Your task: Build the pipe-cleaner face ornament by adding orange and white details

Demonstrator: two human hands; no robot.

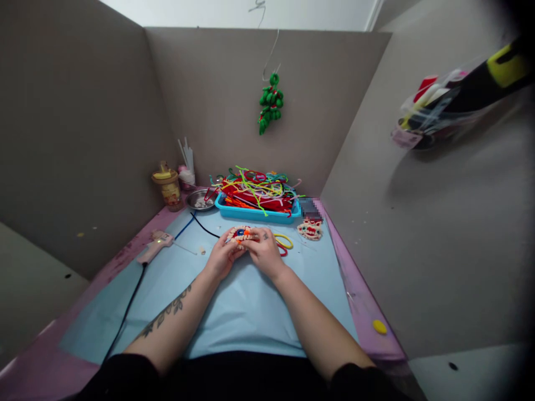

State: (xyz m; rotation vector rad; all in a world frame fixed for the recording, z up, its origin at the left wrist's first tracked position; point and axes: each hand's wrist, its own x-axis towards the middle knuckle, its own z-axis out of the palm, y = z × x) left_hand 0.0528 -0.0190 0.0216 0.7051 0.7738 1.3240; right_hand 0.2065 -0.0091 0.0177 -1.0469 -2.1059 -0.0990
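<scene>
Both hands meet over the middle of the blue-covered table, around a small craft piece (241, 233) of twisted pipe cleaners, cream at the rim with blue, orange and red inside. My left hand (223, 256) grips its left and lower edge. From the right, my right hand (264, 250) pinches the piece near an orange part. Fingers cover much of its lower and right side. Just beyond my right hand lie yellow-handled and red-handled scissors (285, 241), partly hidden. A similar cream piece with red and green details (310, 229) rests farther right.
A blue tray (259, 213) heaped with colourful pipe cleaners stands at the back. Left of it are a metal dish (201, 200), a yellow cup (170, 189) and a pink glue gun (156, 245) with a black cord. Grey partitions enclose the table; a green pipe-cleaner ornament (271, 103) hangs behind.
</scene>
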